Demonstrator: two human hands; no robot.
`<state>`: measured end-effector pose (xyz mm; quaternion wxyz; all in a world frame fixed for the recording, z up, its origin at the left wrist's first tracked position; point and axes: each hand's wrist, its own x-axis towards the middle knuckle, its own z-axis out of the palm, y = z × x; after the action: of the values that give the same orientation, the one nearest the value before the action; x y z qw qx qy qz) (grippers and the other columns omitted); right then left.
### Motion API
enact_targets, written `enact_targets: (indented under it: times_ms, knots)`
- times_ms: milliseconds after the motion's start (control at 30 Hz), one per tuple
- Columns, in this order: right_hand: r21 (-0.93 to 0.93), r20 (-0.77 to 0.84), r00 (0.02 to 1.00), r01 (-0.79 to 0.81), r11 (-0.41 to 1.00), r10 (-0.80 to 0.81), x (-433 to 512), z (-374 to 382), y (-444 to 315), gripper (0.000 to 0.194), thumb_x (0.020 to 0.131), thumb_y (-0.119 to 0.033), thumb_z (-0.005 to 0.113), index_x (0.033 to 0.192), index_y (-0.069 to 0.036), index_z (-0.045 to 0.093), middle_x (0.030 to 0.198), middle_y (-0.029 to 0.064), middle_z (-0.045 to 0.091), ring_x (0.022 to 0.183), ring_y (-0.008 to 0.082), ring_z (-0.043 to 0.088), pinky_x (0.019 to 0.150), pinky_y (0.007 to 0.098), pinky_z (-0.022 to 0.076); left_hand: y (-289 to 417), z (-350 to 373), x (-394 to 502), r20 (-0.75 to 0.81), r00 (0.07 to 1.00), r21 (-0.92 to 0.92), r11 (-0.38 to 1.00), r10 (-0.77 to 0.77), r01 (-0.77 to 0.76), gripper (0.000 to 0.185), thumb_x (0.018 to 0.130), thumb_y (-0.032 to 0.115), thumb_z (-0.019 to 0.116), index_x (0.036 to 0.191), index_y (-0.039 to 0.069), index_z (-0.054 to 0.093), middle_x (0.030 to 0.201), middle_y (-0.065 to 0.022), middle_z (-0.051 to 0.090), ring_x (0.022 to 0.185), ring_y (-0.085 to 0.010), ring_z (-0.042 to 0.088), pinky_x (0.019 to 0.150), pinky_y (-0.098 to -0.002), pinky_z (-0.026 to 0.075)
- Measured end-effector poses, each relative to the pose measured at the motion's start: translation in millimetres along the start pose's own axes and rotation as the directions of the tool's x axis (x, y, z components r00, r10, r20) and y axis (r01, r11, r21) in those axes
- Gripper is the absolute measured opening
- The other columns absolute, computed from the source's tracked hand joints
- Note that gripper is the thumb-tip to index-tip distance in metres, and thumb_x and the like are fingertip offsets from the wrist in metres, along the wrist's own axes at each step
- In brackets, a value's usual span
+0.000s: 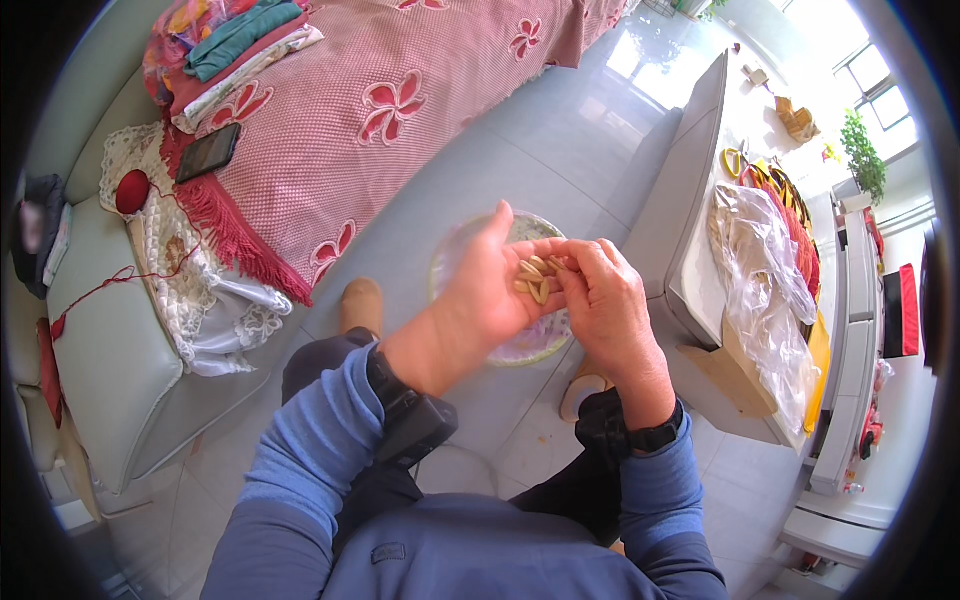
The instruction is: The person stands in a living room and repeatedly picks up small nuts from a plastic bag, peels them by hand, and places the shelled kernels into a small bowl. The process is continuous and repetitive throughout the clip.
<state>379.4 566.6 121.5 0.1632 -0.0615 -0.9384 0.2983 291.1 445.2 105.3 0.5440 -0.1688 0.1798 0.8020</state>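
Several pale tan seeds or nuts in shells [534, 277] lie in the palm of my left hand [487, 292], which is turned up and slightly cupped, its thumb raised. From the right, my right hand [611, 300] reaches over the left fingers, its thumb and forefinger pinched on one of the shells at the edge of the pile. Below both hands, a round patterned basin or bin [555, 346] with a pale green rim stands on the floor, partly hidden by the hands.
On the left, a sofa under a pink cover [300, 150] holds a phone [208, 153], folded cloths [244, 41] and a red yarn ball [133, 192]. The table [694, 247] at right carries clear plastic [765, 262], scissors [735, 159] and a cardboard piece [731, 371].
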Motion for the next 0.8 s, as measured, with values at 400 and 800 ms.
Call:
enact_targets:
  times_ms: [400, 800]
  knots:
    - [0.239, 0.030, 0.994, -0.112, 0.965, 0.108, -1, -8, 0, 0.021, 0.089, -0.004, 0.055, 0.107, -0.005, 0.065, 0.095, 0.0169, 0.066, 0.087, 0.0333, 0.064, 0.078, 0.0381, 0.0516, 1, 1, 0, -0.062, 0.998, 0.016, 0.999, 0.031, -0.030, 0.079, 0.099, 0.060, 0.029, 0.122, -0.012, 0.053, 0.122, -0.0213, 0.058, 0.116, -0.0324, 0.054, 0.103, -0.0455, 0.042]
    - [0.513, 0.131, 0.927, -0.366, 0.776, 0.351, -1, -15, 14, 0.014, 0.091, -0.007, 0.061, 0.100, 0.002, 0.067, 0.082, 0.0002, 0.064, 0.071, 0.0067, 0.054, 0.066, 0.0218, 0.0458, 1, -3, 2, -0.166, 0.973, 0.295, 0.950, 0.159, -0.105, 0.032, 0.100, 0.028, 0.049, 0.101, -0.002, 0.059, 0.097, -0.0113, 0.061, 0.088, -0.0204, 0.062, 0.081, -0.0342, 0.055]
